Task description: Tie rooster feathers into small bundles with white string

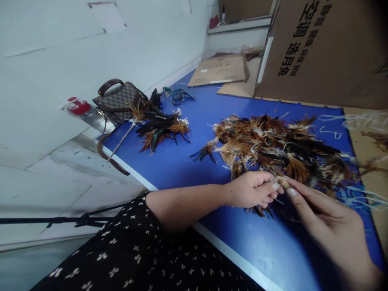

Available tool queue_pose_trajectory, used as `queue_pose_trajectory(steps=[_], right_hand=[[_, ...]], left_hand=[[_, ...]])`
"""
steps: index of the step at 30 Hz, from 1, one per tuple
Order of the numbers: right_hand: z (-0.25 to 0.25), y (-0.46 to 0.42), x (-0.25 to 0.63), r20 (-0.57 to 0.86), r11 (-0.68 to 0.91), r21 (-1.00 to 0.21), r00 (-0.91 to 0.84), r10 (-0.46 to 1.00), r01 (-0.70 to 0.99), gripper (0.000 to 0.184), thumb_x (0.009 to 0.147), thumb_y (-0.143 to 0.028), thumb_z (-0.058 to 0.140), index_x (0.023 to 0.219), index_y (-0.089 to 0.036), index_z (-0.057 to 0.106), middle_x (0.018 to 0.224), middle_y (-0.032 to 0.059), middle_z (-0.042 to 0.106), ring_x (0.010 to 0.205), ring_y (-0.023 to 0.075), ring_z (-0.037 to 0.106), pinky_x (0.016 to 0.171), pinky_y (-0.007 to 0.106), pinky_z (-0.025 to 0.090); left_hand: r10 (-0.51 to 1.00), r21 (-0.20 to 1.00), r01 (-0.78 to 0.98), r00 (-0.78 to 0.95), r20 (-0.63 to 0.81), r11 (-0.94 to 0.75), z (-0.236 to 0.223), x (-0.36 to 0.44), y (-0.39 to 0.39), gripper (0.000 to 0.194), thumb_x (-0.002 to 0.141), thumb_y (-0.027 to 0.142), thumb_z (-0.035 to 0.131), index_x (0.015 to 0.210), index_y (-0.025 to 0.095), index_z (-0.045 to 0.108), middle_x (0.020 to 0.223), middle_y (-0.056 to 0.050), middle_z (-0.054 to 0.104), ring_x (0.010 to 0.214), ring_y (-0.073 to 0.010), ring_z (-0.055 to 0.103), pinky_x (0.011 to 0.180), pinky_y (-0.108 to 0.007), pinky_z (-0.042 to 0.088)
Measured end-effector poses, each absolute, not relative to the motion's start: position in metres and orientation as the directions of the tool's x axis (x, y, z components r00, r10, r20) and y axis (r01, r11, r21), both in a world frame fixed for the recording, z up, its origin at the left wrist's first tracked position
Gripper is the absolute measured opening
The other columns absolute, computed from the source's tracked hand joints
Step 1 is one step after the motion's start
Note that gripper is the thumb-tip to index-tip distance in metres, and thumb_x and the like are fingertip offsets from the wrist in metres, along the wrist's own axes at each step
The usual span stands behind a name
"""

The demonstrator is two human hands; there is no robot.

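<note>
Near the front of the blue tabletop my left hand is closed around a small bunch of feathers. Dark and brown feather tips stick out below that fist. My right hand pinches the pale, fluffy end of the same bunch between thumb and fingers, its fingertips close to the left hand. Right behind both hands spreads a large pile of feathers in brown, black and cream. What lies inside the left fist is hidden.
Another feather bundle, a stick, a patterned handbag and a red-capped bottle are at the left. Teal ribbon lies behind. Cardboard and a large carton stand at the back. Pale strings lie right.
</note>
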State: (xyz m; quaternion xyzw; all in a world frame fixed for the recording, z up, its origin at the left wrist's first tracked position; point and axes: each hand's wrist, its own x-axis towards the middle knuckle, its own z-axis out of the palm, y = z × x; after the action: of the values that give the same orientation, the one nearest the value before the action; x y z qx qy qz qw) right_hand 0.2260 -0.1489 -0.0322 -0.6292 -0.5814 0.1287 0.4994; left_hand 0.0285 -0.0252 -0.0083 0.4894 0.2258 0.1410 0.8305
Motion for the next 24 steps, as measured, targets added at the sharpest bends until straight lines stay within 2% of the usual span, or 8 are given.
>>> queue_pose_trajectory(steps=[2, 5, 9, 16, 21, 24], right_hand=[[-0.034, -0.148, 0.224, 0.447, 0.195, -0.759, 0.279, 0.850, 0.622, 0.038, 0.110, -0.048, 0.086, 0.144, -0.032, 0.094, 0.141, 0.0050, 0.091, 0.118, 0.0273, 0.093, 0.120, 0.037, 0.072], [-0.037, -0.146, 0.224, 0.491, 0.265, -0.729, 0.213, 0.845, 0.631, 0.034, 0.113, -0.042, 0.084, 0.144, -0.032, 0.093, 0.143, 0.0034, 0.090, 0.119, 0.0262, 0.093, 0.122, 0.038, 0.071], [-0.040, -0.144, 0.227, 0.509, 0.319, -0.710, 0.144, 0.849, 0.628, 0.029, 0.115, -0.039, 0.083, 0.142, -0.034, 0.093, 0.144, 0.0013, 0.089, 0.120, 0.0267, 0.093, 0.120, 0.045, 0.074], [-0.043, -0.147, 0.234, 0.497, 0.340, -0.688, 0.075, 0.865, 0.641, 0.032, 0.116, -0.038, 0.082, 0.147, -0.035, 0.091, 0.145, 0.0026, 0.089, 0.119, 0.0274, 0.093, 0.116, 0.045, 0.076], [-0.044, -0.150, 0.231, 0.493, 0.275, -0.677, 0.143, 0.858, 0.683, 0.041, 0.117, -0.043, 0.081, 0.157, -0.032, 0.086, 0.149, 0.0043, 0.088, 0.122, 0.0267, 0.093, 0.121, 0.043, 0.072], [-0.044, -0.148, 0.229, 0.531, 0.285, -0.644, 0.148, 0.834, 0.710, 0.046, 0.118, -0.040, 0.081, 0.163, -0.033, 0.082, 0.154, 0.0046, 0.086, 0.123, 0.0250, 0.092, 0.122, 0.039, 0.071]], left_hand=[[0.453, 0.872, -0.011, 0.857, -0.244, 0.489, -0.009, 0.029, -0.027, 0.028, 0.112, 0.035, 0.081, 0.099, 0.019, 0.063, 0.075, 0.008, 0.055, 0.058, -0.0053, 0.044, 0.057, -0.024, 0.038], [0.445, 0.869, -0.018, 0.864, -0.235, 0.494, -0.011, 0.030, -0.029, 0.026, 0.113, 0.034, 0.079, 0.099, 0.018, 0.064, 0.076, 0.007, 0.056, 0.058, -0.0054, 0.047, 0.055, -0.025, 0.039], [0.434, 0.879, 0.006, 0.868, -0.241, 0.476, -0.012, 0.029, -0.029, 0.033, 0.111, 0.039, 0.082, 0.094, 0.020, 0.060, 0.072, 0.008, 0.056, 0.057, -0.0065, 0.050, 0.056, -0.025, 0.043], [0.418, 0.877, -0.008, 0.881, -0.221, 0.480, -0.012, 0.026, -0.026, 0.047, 0.107, 0.043, 0.090, 0.083, 0.020, 0.057, 0.065, 0.010, 0.050, 0.056, -0.0043, 0.043, 0.056, -0.023, 0.038], [0.434, 0.860, 0.006, 0.861, -0.264, 0.511, -0.011, 0.028, -0.025, 0.036, 0.106, 0.037, 0.091, 0.093, 0.018, 0.064, 0.070, 0.010, 0.053, 0.055, -0.0038, 0.042, 0.054, -0.022, 0.034], [0.448, 0.851, -0.019, 0.856, -0.258, 0.525, -0.010, 0.029, -0.025, 0.031, 0.108, 0.035, 0.088, 0.098, 0.017, 0.066, 0.070, 0.010, 0.053, 0.054, -0.0036, 0.041, 0.053, -0.021, 0.033]])
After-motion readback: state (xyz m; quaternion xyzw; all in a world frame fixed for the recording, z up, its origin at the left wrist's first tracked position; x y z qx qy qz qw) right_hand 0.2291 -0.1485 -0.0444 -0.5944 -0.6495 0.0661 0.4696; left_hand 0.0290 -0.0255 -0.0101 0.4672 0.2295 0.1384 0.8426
